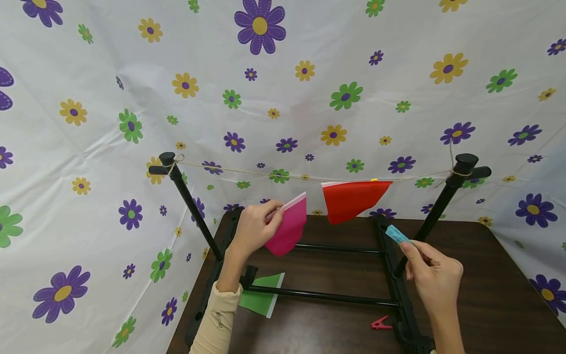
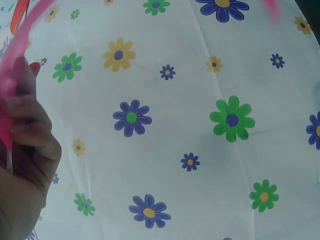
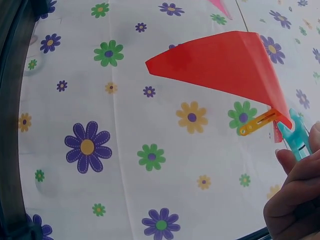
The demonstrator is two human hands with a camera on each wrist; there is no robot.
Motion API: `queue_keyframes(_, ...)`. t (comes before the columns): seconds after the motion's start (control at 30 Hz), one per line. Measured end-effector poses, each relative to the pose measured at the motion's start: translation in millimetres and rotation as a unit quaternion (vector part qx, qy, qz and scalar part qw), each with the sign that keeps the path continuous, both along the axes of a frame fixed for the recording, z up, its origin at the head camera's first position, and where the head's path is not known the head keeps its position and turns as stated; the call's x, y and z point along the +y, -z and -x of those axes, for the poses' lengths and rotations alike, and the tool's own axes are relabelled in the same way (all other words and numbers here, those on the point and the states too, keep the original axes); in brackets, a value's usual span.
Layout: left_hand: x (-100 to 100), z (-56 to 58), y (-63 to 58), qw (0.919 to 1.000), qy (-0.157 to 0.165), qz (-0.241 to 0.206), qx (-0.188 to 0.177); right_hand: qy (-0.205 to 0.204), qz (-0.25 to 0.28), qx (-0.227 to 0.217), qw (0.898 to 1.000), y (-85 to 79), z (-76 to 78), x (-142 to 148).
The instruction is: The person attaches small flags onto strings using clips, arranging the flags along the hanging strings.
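My left hand [image 1: 256,226] pinches a pink pennant flag [image 1: 289,226] by its white-edged top, a little below the string [image 1: 247,171]. The left wrist view shows the fingers curled on the pink cloth at its left edge. A red pennant flag [image 1: 353,197] hangs on the string, held by a yellow clothespin [image 3: 259,122]. Between thumb and fingers, my right hand [image 1: 435,275] holds a light blue clothespin [image 1: 397,234], below and right of the red flag. A green pennant flag [image 1: 264,295] lies on the table under the frame's bar.
The string runs between two black posts [image 1: 194,206] of a frame on the dark wooden table [image 1: 495,285]. A red clothespin [image 1: 381,323] lies near the frame's right foot. Behind stands a white flowered sheet [image 1: 283,123].
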State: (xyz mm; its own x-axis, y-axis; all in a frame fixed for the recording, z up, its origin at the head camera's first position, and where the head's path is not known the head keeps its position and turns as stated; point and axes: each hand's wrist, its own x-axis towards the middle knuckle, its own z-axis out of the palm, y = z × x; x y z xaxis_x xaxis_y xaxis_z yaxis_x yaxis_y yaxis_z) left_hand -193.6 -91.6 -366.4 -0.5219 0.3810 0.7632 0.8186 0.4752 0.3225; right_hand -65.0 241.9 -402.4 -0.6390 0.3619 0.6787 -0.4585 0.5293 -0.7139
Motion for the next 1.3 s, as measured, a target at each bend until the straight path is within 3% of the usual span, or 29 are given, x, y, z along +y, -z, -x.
queue_keyframes(0.23, -4.8, -2.0, -4.4, 0.9995, 0.012, 0.006, -0.028, 0.013, -0.009, -0.007, 1.0, -2.5, 2.4, 2.6)
queue_keyframes(0.53, -8.0, -3.0, -6.9, 0.9989, -0.014, 0.022, -0.04, 0.019, -0.046, 0.02, 0.999, -5.3, 8.0, 4.8)
queue_keyframes(0.7, -9.0, 0.0, -3.8, 0.9992, -0.035, -0.012, -0.018, 0.022, -0.055, 0.021, 0.998, -10.4, 9.2, 4.2)
queue_keyframes(0.93, -11.3, -0.8, -4.9, 0.9972, 0.003, -0.05, -0.056, 0.02, -0.084, 0.049, 0.995, -22.3, 14.0, 8.1)
queue_keyframes(1.1, -13.2, -1.0, -9.0, 0.9957, 0.025, -0.069, -0.057, 0.011, -0.118, 0.057, 0.991, -35.5, 14.8, 8.2)
queue_keyframes(1.2, -12.6, -0.7, -9.9, 0.9912, 0.019, -0.11, -0.072, -0.003, -0.126, 0.057, 0.99, -38.7, 15.4, 7.9)
queue_keyframes(1.3, -12.1, -0.8, -10.0, 0.9806, 0.007, -0.168, -0.101, -0.019, -0.127, 0.06, 0.99, -41.0, 16.8, 7.3)
